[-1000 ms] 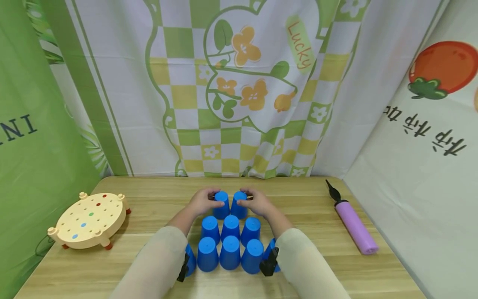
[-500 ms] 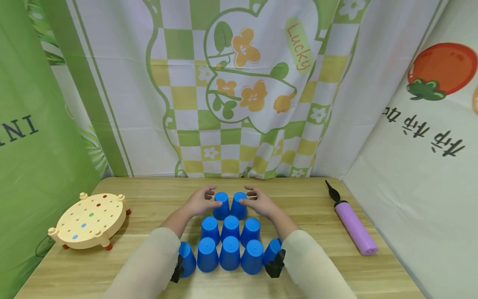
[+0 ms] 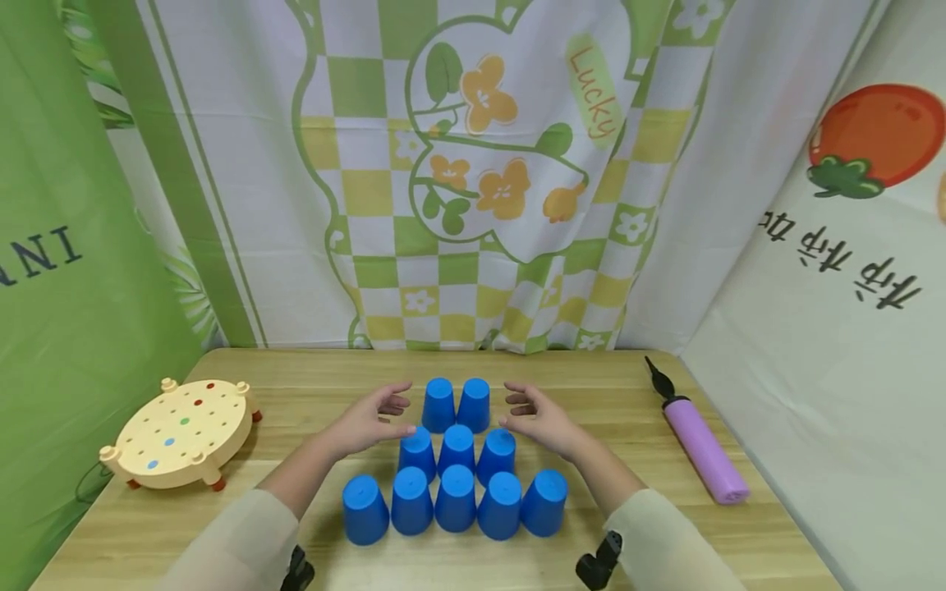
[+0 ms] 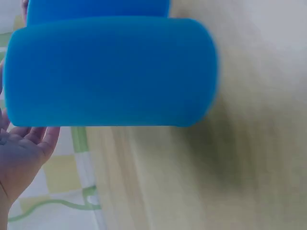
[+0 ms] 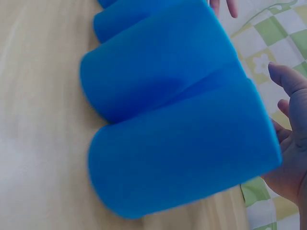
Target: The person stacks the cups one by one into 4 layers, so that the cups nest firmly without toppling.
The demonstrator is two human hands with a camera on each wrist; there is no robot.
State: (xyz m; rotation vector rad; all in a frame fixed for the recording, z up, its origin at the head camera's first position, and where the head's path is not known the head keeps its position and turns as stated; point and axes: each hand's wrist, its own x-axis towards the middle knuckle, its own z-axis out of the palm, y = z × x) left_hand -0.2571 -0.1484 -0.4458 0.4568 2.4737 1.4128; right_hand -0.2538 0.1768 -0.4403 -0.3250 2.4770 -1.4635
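Observation:
Blue plastic cups stand upside down in three rows: two back cups (image 3: 439,406) (image 3: 475,406), three in the middle row (image 3: 457,451), several in the front row (image 3: 456,499). My left hand (image 3: 365,423) is off to the left of the back pair, fingers loosely bent and holding nothing. Its thumb tip overlaps the top of the left middle-row cup (image 3: 417,456). Mirroring it on the right, my right hand (image 3: 545,423) is apart from the back pair, thumb close to the right middle-row cup (image 3: 497,460). A front cup (image 4: 110,72) fills much of the left wrist view.
A round cream pegged board (image 3: 181,435) with coloured dots and short legs stands at the left of the wooden table (image 3: 606,394). At the right lies a purple hand pump (image 3: 705,451) with a black nozzle. A patterned curtain (image 3: 488,279) hangs behind.
Both hands have let go of the two back cups and drawn apart sideways and toward me. The forearms have moved outward, uncovering the front row's end cups. The cups stay in place.

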